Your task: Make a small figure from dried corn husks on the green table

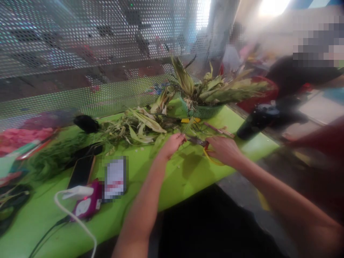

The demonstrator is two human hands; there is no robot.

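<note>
Above the green tabletop point(172, 190), my left hand point(174, 144) is closed in a pinch on a thin green plant strip point(189, 125) that points up and away. Its exact kind is too blurred to tell. My right hand point(225, 148) is wrapped round a pair of scissors point(198, 141), whose dark blades point left at my left fingers. A yellow loop point(213, 158) shows under my right hand; whether it belongs to the scissors I cannot tell. Just behind the left hand lies a heap of corn husks point(146, 123) and stalk scraps.
A green basket point(202, 111) of corn husks stands at the back, beside a perforated metal screen point(107, 57). A black bottle point(251, 123) is at the right edge. Leftward lie a phone point(82, 171), a pink power strip point(87, 202) with a white cable, and green leaves point(52, 152). People are beyond.
</note>
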